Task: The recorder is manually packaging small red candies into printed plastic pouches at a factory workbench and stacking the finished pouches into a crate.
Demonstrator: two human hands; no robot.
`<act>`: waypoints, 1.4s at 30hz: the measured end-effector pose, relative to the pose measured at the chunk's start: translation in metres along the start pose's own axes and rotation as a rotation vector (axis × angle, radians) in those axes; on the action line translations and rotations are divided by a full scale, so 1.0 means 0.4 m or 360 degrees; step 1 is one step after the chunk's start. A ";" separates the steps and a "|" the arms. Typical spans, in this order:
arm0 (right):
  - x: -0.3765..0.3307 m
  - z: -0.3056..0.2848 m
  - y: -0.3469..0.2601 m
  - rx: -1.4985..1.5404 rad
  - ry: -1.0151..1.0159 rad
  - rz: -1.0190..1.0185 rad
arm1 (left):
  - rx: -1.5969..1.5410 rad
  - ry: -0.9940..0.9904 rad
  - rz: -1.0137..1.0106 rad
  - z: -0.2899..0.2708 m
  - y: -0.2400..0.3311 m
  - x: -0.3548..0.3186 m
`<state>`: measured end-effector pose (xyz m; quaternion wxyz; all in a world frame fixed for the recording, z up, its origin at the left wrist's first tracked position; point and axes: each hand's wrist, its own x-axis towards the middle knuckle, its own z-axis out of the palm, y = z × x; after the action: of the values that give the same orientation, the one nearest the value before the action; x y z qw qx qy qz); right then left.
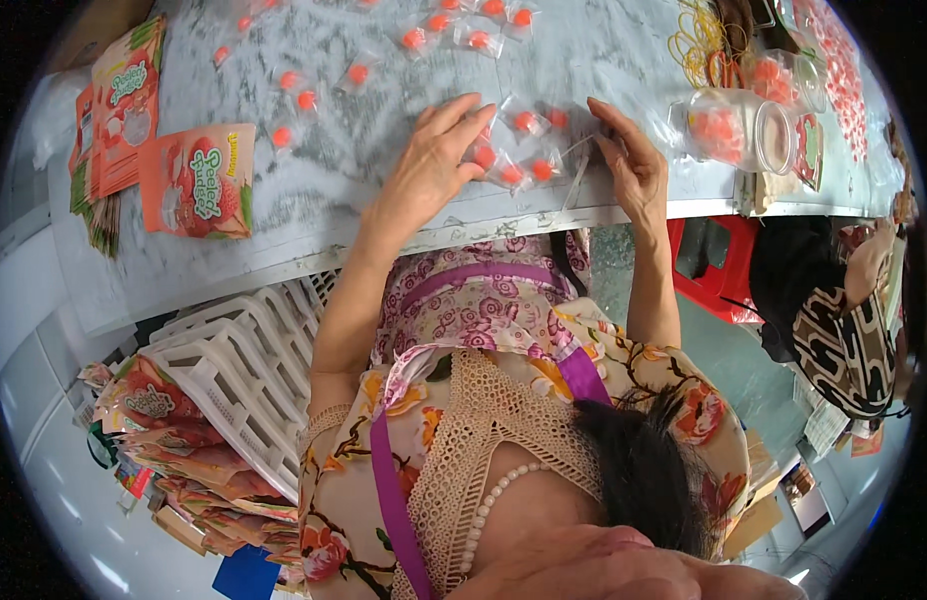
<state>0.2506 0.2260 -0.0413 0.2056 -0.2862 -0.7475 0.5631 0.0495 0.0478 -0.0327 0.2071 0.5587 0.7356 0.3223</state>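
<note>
Several small clear wrappers with round red-orange sweets lie in a cluster on the table between my hands. My left hand rests at the cluster's left side, fingers stretched out and thumb beside one wrapped sweet. To the right of the cluster is my right hand, its index finger and thumb apart. A thin clear plastic strip runs from near the right thumb to the table's front edge; whether the thumb touches it, I cannot tell.
More wrapped sweets are scattered farther back. Red printed pouches lie at the left. On the right, a clear jar lies on its side with red sweets in it, near yellow rubber bands. A red stool and white plastic crates stand below the table.
</note>
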 end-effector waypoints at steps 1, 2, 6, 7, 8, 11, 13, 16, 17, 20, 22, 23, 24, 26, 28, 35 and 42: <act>-0.003 -0.003 0.004 0.0016 0.0003 -0.0007 | -0.0001 0.0017 -0.0009 -0.002 0.001 -0.005; -0.006 -0.006 0.007 0.0031 0.0006 -0.0015 | -0.0003 0.0035 -0.0017 -0.002 0.003 -0.009; -0.005 -0.008 0.008 -0.0099 -0.0026 0.0017 | -0.0025 0.0030 -0.0012 0.003 0.022 -0.014; -0.003 -0.006 0.009 -0.0128 -0.0026 -0.0072 | 0.0014 0.0041 -0.0011 0.011 0.024 -0.015; -0.002 -0.004 0.010 -0.0158 -0.0026 -0.0160 | 0.0053 0.0053 -0.0010 0.016 0.027 -0.016; -0.001 -0.001 0.012 -0.0217 -0.0068 -0.0240 | 0.0024 -0.0009 -0.0070 0.012 0.029 -0.024; 0.000 -0.002 -0.001 -0.0191 -0.0122 -0.0296 | 0.0074 -0.0027 -0.0046 0.009 0.023 -0.033; 0.016 0.005 -0.030 -0.0330 -0.0228 -0.0437 | 0.0095 0.0006 -0.0021 0.007 0.049 -0.037; 0.022 0.013 -0.035 -0.0499 -0.0279 -0.0521 | 0.0062 0.0055 -0.0018 0.011 0.061 -0.035; 0.047 0.046 -0.033 -0.0800 -0.0409 -0.0724 | 0.0121 0.0125 0.0027 0.045 0.062 -0.033; 0.053 0.056 -0.025 -0.0898 -0.0452 -0.0759 | 0.0114 0.0124 0.0042 0.059 0.057 -0.032; 0.053 0.058 -0.022 -0.0996 -0.0494 -0.0793 | 0.0106 0.0121 0.0058 0.062 0.055 -0.030; 0.051 0.054 -0.018 -0.0996 -0.0495 -0.0791 | 0.0104 0.0120 0.0057 0.062 0.055 -0.030; 0.046 0.035 -0.007 -0.1025 -0.0446 -0.0775 | 0.0092 0.0110 0.0061 0.061 0.055 -0.027; 0.041 0.019 -0.008 -0.1038 -0.0440 -0.0752 | 0.0064 0.0098 0.0065 0.066 0.045 -0.022; 0.020 -0.043 0.019 0.0027 0.0254 -0.0312 | -0.0030 0.0219 -0.0070 -0.001 0.008 -0.009; 0.032 -0.068 0.080 0.0458 0.0580 -0.0219 | -0.0173 0.0045 -0.0417 -0.045 0.008 -0.001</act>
<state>0.2646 0.2606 -0.0644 0.4137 -0.2992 -0.6279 0.5875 0.0399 0.0438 -0.0178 0.2670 0.4411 0.7865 0.3399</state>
